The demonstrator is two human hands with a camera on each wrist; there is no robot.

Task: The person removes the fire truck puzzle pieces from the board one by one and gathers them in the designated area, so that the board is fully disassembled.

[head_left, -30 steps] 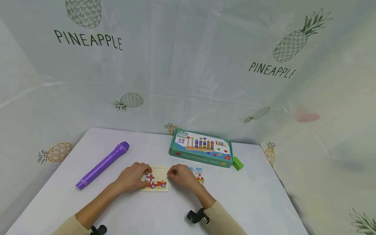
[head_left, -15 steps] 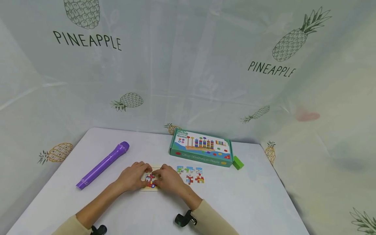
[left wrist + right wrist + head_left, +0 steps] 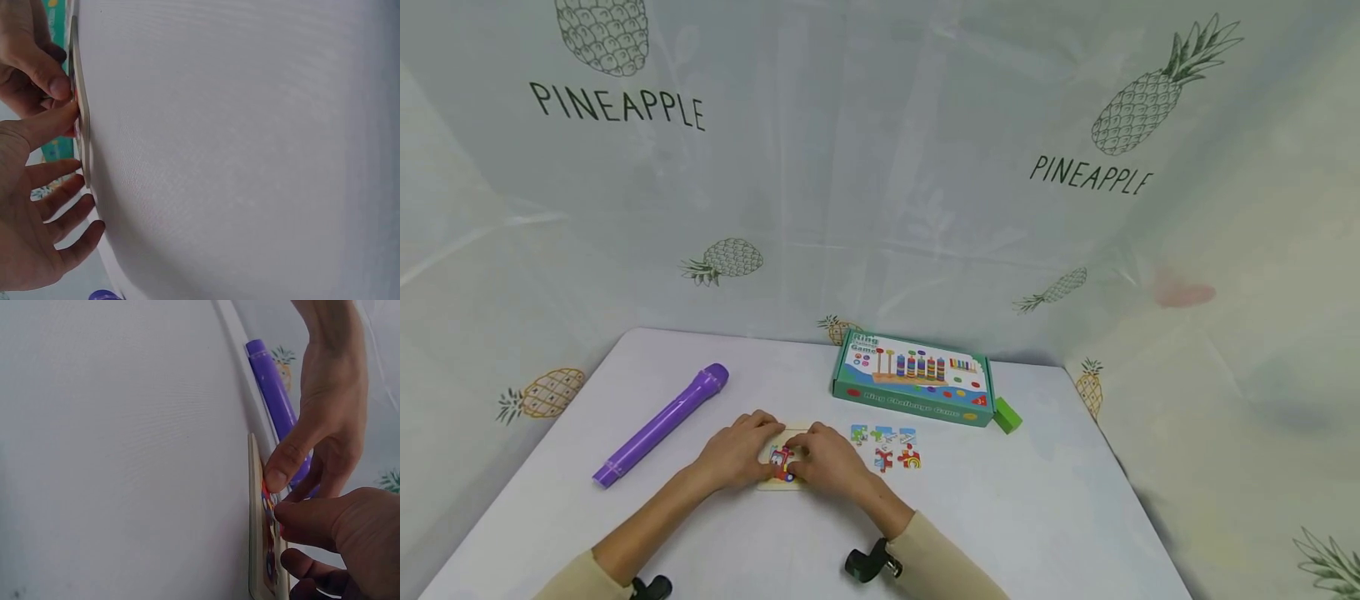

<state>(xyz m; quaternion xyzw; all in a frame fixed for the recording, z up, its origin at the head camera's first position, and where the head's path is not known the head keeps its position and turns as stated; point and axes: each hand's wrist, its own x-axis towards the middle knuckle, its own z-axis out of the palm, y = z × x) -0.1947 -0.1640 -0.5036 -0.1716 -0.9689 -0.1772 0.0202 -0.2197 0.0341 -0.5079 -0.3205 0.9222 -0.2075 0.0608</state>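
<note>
A flat wooden puzzle board [image 3: 781,487] with a red vehicle picture [image 3: 781,463] lies on the table between both hands. My left hand [image 3: 737,452] rests at its left side; the thumb presses on the face, and the spread fingers [image 3: 67,215] touch the edge and the table in the left wrist view. My right hand [image 3: 831,462] is over the board's right part, thumb and forefinger pinching a puzzle piece [image 3: 281,530] of which only a red bit shows. The rest of that piece is hidden by the fingers. Several loose puzzle pieces [image 3: 909,456] lie to the right.
Behind the loose pieces stands a green game box [image 3: 913,379], with a green block [image 3: 1007,416] at its right corner. A purple tube with a round end [image 3: 662,425] lies at the left. Pineapple-printed sheeting [image 3: 880,208] surrounds the white table [image 3: 1037,500].
My right hand has moved left from the board's right edge onto its picture, uncovering the loose pieces. The left hand has stayed at the board's left side.
</note>
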